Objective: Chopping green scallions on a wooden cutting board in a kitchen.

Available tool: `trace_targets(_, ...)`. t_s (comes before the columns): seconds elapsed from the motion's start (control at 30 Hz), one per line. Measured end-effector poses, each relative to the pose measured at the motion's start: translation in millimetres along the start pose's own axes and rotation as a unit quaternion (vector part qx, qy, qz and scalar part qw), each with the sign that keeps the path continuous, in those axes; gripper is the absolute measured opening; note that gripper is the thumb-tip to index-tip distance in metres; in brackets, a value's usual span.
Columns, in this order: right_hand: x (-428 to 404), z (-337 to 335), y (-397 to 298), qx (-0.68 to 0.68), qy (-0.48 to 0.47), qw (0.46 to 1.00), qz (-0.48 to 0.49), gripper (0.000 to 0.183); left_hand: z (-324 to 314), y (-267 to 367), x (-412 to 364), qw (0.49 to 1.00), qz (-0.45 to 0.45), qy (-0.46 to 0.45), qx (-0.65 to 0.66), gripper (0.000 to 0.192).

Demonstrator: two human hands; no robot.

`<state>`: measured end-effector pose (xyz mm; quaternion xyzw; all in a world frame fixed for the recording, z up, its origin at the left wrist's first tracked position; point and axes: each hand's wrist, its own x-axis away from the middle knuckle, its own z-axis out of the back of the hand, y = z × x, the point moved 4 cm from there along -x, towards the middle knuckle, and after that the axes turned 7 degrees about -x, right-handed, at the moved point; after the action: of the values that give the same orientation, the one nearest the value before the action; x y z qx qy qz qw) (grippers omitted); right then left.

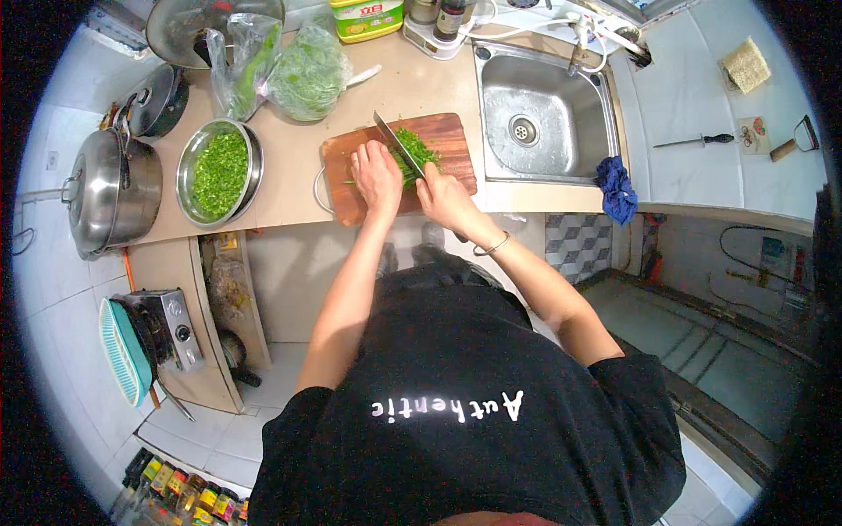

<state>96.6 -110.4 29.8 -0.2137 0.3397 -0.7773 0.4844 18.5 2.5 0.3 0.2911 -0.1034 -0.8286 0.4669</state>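
Note:
A wooden cutting board (454, 131) with a metal handle lies on the counter before me. My right hand (450, 200) grips a kitchen knife (398, 143), its blade slanting across the board toward the far left. Chopped greens (418, 146) are heaped on the blade's right side. On the left side of the blade, my left hand (378, 174) holds down a bunch of green stalks (406, 179); its fingertips rest close to the steel. The hand hides most of the bunch. To the left stands a steel bowl (186, 197) holding finely chopped greens (220, 174).
A steel sink (546, 154) is right of the board, with a blue cloth (616, 191) over its corner. Bagged vegetables (309, 72) lie behind the board. A lidded steel pot (115, 191) and a dark pan (158, 102) occupy the left end. A yellow-green tub (366, 20) stands at the back.

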Motion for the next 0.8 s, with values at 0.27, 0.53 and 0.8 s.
trace_targets(0.27,-3,20,-20,0.041,0.012,0.999,0.017,0.015,-7,1,6,0.998,0.004,0.001,-0.055,0.009)
trace_targets(0.53,13,43,-52,0.057,-0.022,0.998,-0.007,0.013,-9,1,8,0.996,0.006,-0.038,-0.083,0.013)
trace_targets(0.8,17,42,-46,0.076,-0.044,0.996,-0.012,0.013,-8,2,8,0.995,-0.010,-0.064,-0.074,0.026)
